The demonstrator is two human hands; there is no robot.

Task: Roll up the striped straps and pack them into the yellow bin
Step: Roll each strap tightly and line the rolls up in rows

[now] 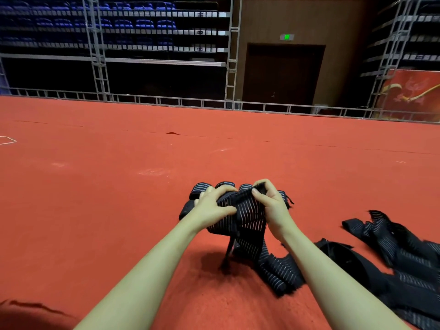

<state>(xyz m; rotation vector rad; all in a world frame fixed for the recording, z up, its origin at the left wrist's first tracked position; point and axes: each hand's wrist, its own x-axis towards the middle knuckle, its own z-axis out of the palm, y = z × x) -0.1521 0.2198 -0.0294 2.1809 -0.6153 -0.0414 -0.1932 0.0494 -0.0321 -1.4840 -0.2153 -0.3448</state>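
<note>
Both hands' fingers (215,206) curled, gripping striped strap (247,217).

You see a brightly lit red floor (119,186), dim stands (119,32) behind, and wide-angle bending at the edges.

Both forearms are bare to the frame's edge; left hand (212,209) and right hand (273,206) wear nothing.

An indoor sports arena. Beyond the hands, a broad red floor mat (214,151) extends to tiered blue spectator seats (123,22) on metal framing. A green exit sign (287,37) marks the far door (283,75).
</note>
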